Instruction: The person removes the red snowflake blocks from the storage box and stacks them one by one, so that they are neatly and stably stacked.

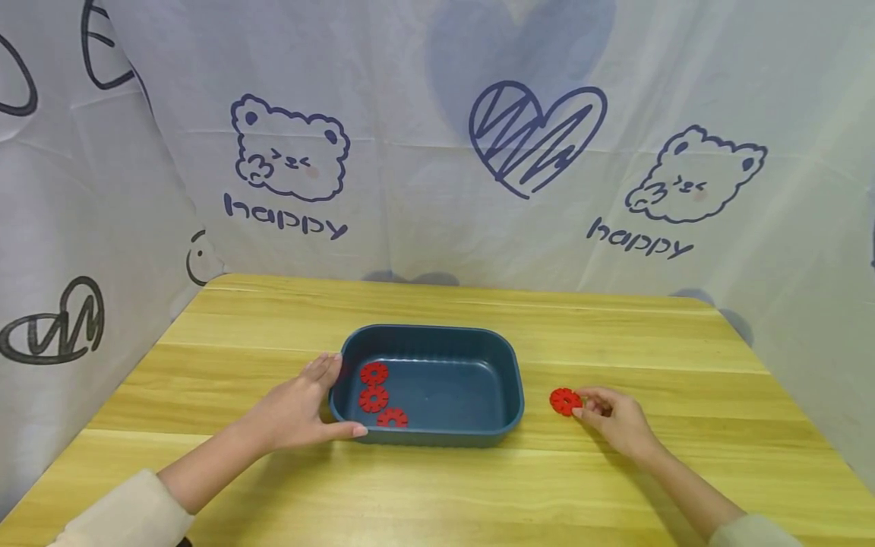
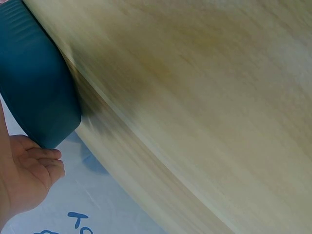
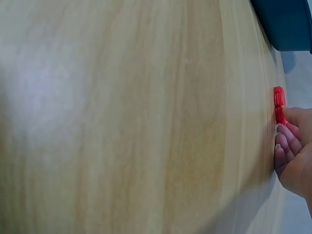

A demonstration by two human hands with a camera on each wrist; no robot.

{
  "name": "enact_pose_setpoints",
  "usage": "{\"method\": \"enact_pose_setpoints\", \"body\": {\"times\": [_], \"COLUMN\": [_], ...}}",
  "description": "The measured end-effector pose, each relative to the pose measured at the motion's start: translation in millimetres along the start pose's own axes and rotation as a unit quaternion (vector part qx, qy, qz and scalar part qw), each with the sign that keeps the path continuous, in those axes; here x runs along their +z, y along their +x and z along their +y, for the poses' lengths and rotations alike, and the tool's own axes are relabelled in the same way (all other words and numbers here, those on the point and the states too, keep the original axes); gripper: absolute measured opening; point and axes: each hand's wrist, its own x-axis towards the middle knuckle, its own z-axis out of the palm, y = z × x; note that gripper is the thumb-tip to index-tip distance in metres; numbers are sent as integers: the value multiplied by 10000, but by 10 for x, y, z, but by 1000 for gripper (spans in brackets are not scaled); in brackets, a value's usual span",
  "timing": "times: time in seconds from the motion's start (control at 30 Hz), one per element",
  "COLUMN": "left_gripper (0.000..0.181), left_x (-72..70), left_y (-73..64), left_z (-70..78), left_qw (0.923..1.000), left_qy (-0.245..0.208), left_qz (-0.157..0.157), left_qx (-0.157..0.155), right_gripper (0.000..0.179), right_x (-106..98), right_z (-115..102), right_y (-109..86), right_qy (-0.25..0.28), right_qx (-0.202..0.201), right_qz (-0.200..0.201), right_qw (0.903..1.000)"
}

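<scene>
A dark blue rectangular plastic basin (image 1: 444, 438) stands on the table with several red notched building discs (image 1: 373, 399) lying flat at its left end. My left hand (image 1: 297, 406) holds that end, the thumb along the front rim and the fingers against the left wall. The left wrist view has the curled fingers (image 2: 53, 163) touching a corner of the basin (image 2: 41, 83). To the right of the basin, my right hand (image 1: 618, 422) pinches another red notched disc (image 1: 564, 401) by its right edge, close to the tabletop. The right wrist view catches this disc (image 3: 279, 97) edge-on.
The wood-grain table (image 1: 437, 486) extends around the basin. Behind it and on the left hangs a white cloth (image 1: 410, 251) printed with bears, hearts and the word "happy".
</scene>
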Motion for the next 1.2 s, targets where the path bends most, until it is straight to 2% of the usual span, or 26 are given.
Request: {"method": "enact_pose_setpoints", "body": {"times": [1.2], "left_gripper": [108], "left_x": [20], "left_y": [-5], "left_z": [-7], "left_qw": [10000], "left_qy": [-39], "left_qz": [53], "left_qx": [2], "right_gripper": [34], "right_x": [-7], "right_z": [6], "right_y": [12], "right_qy": [-107], "right_qx": [2], "right_qz": [-73], "right_qw": [9999]}}
